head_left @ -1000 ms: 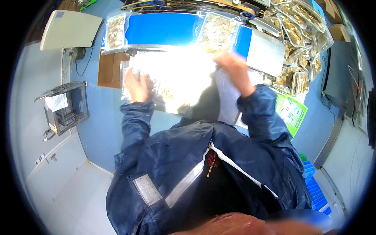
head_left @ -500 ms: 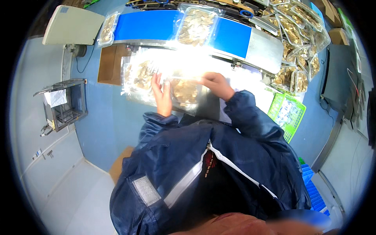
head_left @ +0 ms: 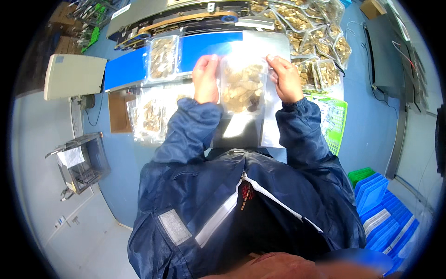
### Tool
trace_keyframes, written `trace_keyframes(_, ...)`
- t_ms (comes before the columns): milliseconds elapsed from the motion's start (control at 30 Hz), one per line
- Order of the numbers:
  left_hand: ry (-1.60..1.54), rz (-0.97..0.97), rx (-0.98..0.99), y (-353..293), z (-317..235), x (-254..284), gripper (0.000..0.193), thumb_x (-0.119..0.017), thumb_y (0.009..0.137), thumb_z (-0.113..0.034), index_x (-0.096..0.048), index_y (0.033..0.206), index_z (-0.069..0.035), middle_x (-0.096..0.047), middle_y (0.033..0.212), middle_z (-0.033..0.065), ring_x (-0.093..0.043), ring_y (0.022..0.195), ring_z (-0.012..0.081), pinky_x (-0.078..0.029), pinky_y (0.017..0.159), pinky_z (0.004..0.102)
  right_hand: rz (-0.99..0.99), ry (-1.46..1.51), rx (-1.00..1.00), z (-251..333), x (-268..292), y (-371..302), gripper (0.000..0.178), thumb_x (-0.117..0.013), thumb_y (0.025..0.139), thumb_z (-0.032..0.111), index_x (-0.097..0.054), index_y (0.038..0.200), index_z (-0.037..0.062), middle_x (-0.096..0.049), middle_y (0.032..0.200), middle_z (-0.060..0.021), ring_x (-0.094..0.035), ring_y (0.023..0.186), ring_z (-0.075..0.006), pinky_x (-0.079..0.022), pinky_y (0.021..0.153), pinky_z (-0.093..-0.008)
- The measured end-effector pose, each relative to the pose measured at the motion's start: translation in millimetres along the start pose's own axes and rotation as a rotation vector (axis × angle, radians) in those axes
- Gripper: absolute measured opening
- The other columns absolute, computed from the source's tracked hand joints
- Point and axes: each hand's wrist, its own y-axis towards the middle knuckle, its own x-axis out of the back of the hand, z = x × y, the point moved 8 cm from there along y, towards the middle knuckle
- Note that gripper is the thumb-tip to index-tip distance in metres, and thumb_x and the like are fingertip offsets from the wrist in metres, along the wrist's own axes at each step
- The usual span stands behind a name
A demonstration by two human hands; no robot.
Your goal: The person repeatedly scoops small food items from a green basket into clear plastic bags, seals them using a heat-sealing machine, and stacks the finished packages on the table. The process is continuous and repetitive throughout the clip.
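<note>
Clear-wrapped pack (head_left: pixel 244 90), brown pieces: at the near side of the blue belt's (head_left: pixel 125 69) right end, closer to it than half a second ago. Right hand (head_left: pixel 284 78): thumb and fingers pinching its upper right edge. Left hand (head_left: pixel 206 80): curled at its left edge; grip cannot be told through glare. Second pack (head_left: pixel 162 58): on the belt, shifted leftward. Piled packs (head_left: pixel 306 35), green basket (head_left: pixel 341 128): right of the belt. Floor (head_left: pixel 123 172): blue, below the belt.

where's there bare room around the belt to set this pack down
The blue belt is bare on both sides of its pack; the right stretch ends at the metal plate, which looks bare beyond the right hand despite glare. Crowded: the upper-right stack of packs and the bench packs at left.
</note>
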Motion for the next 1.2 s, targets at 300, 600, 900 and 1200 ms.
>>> trace_keyframes(300, 0.104, 0.023, 0.336, 125.1, 92.7, -61.2, 0.022, -0.055, 0.093, -0.013, -0.061, 0.106, 0.003, -0.066, 0.100, 0.0120, -0.063, 0.089, 0.0234, -0.049, 0.079, 0.0375, -0.402, 0.158, -0.068, 3.0, 90.5, 83.0, 0.018, -0.067, 0.088, 0.022, -0.066, 0.089, 0.0041, -0.060, 0.072, 0.0010, -0.044, 0.053, -0.0061, -0.030, 0.044, -0.0221)
trace_keyframes(600, 0.015, -0.028, 0.368, 152.8, 105.8, -49.3, 0.021, -0.054, 0.092, -0.011, -0.064, 0.099, 0.006, -0.066, 0.088, 0.0113, -0.061, 0.076, 0.0213, -0.048, 0.068, 0.0334, -0.425, -0.009, -0.107, 5.6, 87.3, 120.2, 0.017, -0.068, 0.086, 0.023, -0.066, 0.088, 0.0062, -0.056, 0.072, 0.0012, -0.044, 0.058, -0.0086, -0.032, 0.046, -0.0247)
trace_keyframes(900, 0.051, -0.012, 0.344, 163.4, 93.2, -10.2, 0.018, -0.053, 0.095, -0.014, -0.060, 0.106, -0.001, -0.065, 0.103, 0.0105, -0.060, 0.097, 0.0219, -0.046, 0.087, 0.0343, -0.335, -0.074, -0.108, -3.8, 50.2, 136.4, 0.016, -0.065, 0.089, 0.018, -0.065, 0.082, 0.0038, -0.053, 0.062, 0.0009, -0.037, 0.045, -0.0075, -0.026, 0.040, -0.0249)
trace_keyframes(1200, 0.075, -0.019, 0.330, 174.7, 73.9, 30.5, 0.015, -0.054, 0.095, -0.013, -0.060, 0.102, -0.002, -0.065, 0.097, 0.0078, -0.060, 0.092, 0.0202, -0.046, 0.084, 0.0321, -0.279, -0.096, -0.088, -21.1, 13.9, 152.5, 0.020, -0.064, 0.090, 0.019, -0.063, 0.077, 0.0040, -0.054, 0.060, 0.0006, -0.034, 0.042, -0.0074, -0.024, 0.038, -0.0255)
